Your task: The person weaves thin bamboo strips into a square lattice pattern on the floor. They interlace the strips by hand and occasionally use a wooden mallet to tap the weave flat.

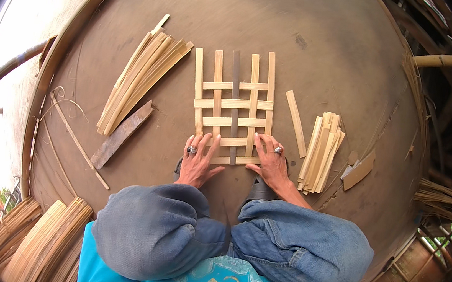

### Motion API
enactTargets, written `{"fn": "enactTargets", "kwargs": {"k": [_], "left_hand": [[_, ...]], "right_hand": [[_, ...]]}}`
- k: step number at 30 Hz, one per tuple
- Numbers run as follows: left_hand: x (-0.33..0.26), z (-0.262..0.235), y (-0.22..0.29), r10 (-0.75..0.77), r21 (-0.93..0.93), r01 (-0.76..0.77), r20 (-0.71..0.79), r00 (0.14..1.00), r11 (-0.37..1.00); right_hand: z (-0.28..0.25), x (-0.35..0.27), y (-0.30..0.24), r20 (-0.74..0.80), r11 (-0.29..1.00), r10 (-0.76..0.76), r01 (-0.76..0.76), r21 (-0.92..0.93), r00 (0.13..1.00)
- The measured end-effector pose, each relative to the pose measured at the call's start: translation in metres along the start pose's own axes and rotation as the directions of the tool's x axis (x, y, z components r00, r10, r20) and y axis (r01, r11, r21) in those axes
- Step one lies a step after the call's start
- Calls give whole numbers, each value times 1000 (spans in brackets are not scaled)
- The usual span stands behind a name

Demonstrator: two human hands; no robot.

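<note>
Head view: A flat lattice (232, 122) of woven strips lies on the brown floor (347, 54), directly ahead of the seated person's knees. It consists of five lengthwise strips, the middle one dark grey (236, 72) and the others pale, crossed by five pale strips.

The left hand (197, 163) rests on the lower left corner of the lattice; the right hand (274, 166) rests on its lower right corner. In each grip, thumb and fingers are apart, fingertips laid on the strips from above. Each hand wears a ring.

A long strip bundle (143, 78) and a dark flat piece (122, 135) lie left of the lattice. A single strip (296, 124) and a short strip bundle (320, 154) lie to its right.

The hands cover the lower ends of the outer lengthwise strips. The trouser legs (146, 229) hide the left forearm and most of the right. Further bundles (50, 243) at lower left are cut off by the dark fisheye rim. Objects beyond the right edge are too dark to identify.
</note>
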State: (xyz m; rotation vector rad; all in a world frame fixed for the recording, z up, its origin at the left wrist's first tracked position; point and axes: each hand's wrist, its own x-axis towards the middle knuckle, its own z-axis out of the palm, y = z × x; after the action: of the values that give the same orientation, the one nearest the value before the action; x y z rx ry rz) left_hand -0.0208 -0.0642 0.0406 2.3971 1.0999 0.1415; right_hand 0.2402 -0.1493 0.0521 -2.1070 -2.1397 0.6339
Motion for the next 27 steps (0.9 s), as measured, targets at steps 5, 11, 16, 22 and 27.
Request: {"fn": "enactTargets", "kwargs": {"k": [5, 11, 16, 22, 27], "left_hand": [[-2, 22, -4, 51, 87, -51, 5, 999, 995], [-4, 21, -4, 44, 96, -45, 12, 999, 994], [-3, 23, -3, 41, 102, -42, 13, 999, 994], [-4, 25, -4, 40, 118, -40, 3, 999, 992], [1, 20, -2, -6, 88, 1, 60, 998, 996]], "right_hand": [[5, 1, 7, -49, 998, -37, 40, 53, 998], [9, 0, 6, -80, 996, -33, 39, 80, 996], [10, -2, 9, -96, 993, -30, 40, 107, 995], [13, -1, 10, -99, 991, -33, 45, 123, 995], [14, -2, 10, -95, 992, -27, 38, 119, 995]]}}
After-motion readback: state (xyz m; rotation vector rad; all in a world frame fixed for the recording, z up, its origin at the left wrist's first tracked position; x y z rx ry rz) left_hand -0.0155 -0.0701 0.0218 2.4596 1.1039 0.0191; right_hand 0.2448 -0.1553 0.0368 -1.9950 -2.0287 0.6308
